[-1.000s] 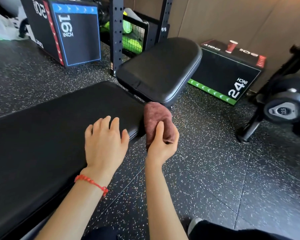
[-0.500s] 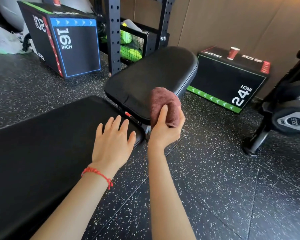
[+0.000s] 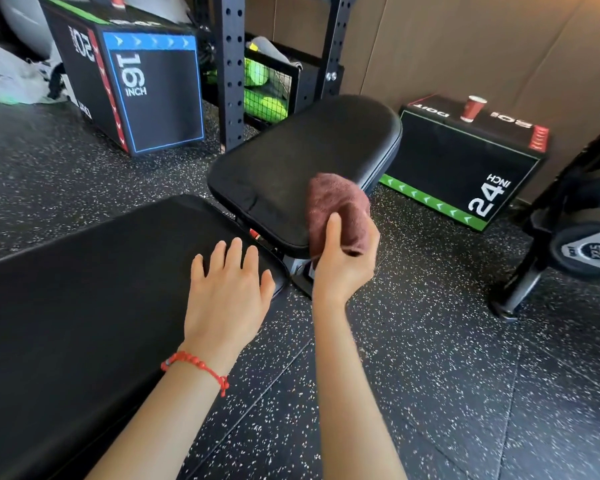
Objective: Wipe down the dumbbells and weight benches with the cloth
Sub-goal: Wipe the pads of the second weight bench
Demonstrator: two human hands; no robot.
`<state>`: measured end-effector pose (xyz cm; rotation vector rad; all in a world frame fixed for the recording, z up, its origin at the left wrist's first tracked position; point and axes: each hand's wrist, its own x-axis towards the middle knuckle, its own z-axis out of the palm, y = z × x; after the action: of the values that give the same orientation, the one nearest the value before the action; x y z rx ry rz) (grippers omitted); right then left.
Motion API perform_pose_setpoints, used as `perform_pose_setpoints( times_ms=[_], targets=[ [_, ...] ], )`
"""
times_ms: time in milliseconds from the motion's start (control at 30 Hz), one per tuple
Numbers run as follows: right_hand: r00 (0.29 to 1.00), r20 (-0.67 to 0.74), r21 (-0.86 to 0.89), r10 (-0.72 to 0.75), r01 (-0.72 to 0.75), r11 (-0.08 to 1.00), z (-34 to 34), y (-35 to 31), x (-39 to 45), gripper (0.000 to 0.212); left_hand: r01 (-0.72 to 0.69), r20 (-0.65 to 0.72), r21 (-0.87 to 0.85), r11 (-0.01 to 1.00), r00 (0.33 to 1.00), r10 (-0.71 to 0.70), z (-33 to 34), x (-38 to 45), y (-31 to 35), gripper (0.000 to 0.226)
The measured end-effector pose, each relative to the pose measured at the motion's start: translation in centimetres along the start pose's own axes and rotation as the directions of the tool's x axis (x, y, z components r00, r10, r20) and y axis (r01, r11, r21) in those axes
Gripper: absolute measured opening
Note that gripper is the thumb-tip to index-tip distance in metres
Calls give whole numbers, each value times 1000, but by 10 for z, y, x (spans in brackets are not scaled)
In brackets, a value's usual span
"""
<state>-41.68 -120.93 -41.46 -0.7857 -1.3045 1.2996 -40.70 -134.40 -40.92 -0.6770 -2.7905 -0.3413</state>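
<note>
A black weight bench fills the left and centre: its long back pad [image 3: 84,306] runs toward me and its smaller seat pad [image 3: 291,168] tilts up behind it. My left hand [image 3: 227,292] lies flat, fingers spread, on the near right corner of the long pad. My right hand [image 3: 343,261] grips a folded maroon cloth [image 3: 336,206] pressed against the seat pad's near right edge. A black dumbbell [image 3: 589,251] marked 22.5 rests on a rack at the right edge.
A black plyo box marked 16 inch [image 3: 153,95] stands at the back left, beside a black rack upright [image 3: 229,64] and a wire basket of green balls [image 3: 264,91]. Another box marked 24 inch [image 3: 465,161] carries a red paper cup [image 3: 473,108]. The dumbbell rack's leg [image 3: 520,289] stands on the speckled rubber floor.
My right hand has lifted the cloth from the gap at the long pad's end up onto the seat pad's near right edge. My left hand stays flat on the long pad.
</note>
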Motion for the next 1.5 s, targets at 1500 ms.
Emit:
perform_pose_setpoints(
  times_ms=[1500],
  targets=[
    [947, 309, -391, 82, 48, 919, 6, -56, 194, 29, 7, 100, -134, 991, 995, 6, -19, 103, 82, 48]
  ],
)
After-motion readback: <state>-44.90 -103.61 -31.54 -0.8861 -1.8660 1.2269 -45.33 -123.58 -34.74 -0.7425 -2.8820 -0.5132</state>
